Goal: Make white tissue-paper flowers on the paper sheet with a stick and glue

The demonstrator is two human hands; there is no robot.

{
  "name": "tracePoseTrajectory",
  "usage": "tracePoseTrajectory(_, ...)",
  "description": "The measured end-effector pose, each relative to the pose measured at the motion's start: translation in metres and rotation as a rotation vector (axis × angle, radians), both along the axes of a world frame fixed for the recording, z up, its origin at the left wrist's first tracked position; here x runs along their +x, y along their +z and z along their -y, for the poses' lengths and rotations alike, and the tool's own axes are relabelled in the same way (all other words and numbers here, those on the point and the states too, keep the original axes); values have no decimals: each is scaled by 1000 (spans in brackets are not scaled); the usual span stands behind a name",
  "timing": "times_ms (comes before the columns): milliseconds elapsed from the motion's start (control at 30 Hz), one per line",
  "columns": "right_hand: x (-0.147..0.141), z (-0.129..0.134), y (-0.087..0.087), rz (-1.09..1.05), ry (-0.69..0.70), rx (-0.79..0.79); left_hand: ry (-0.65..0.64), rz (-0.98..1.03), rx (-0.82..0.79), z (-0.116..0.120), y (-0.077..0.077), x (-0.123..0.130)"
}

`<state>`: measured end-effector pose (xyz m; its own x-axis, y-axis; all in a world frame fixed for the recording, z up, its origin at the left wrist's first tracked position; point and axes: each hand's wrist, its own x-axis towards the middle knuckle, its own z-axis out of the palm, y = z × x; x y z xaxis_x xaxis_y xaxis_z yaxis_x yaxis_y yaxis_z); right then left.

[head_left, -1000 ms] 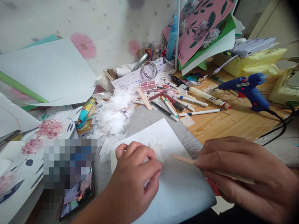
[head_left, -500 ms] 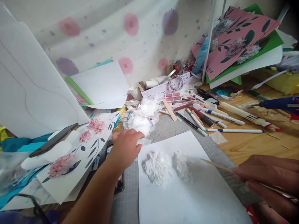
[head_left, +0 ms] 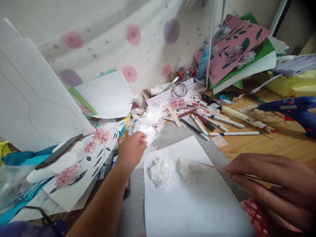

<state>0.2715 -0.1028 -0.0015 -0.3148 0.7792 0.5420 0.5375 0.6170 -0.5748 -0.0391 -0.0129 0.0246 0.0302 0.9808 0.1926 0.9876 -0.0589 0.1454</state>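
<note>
Gray mat (head_left: 170, 133), two white ruffled clusters (head_left: 161, 173), one stick (head_left: 211, 166) in right hand (head_left: 278, 174)

The left hand (head_left: 132, 148) is by white scraps (head_left: 151, 119), the right hand (head_left: 271, 177) holding a stick (head_left: 211, 166).

Reaches left and far with the left hand (head_left: 133, 148), now away from the white paper (head_left: 187, 210) and at the near edge of the white petal pile (head_left: 149, 121), leaving the larger white blossom (head_left: 160, 173) uncovered. Draws in fingers (head_left: 141, 136) spread half a second ago. Looks farther left, taking in more of the white board (head_left: 41, 102).
</note>
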Motion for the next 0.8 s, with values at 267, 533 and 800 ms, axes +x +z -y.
tracePoseTrajectory(267, 11, -6, 9, -52, -13, -282, -167, 366, -45, 19, 18, 43)
tracePoseTrajectory(533, 16, -6, 7, -44, -19, -299, -275, 334, -185, 3, -14, 73)
tracePoseTrajectory(800, 14, -11, 7, -31, -10, -323, -314, 297, -214, 4, -19, 75)
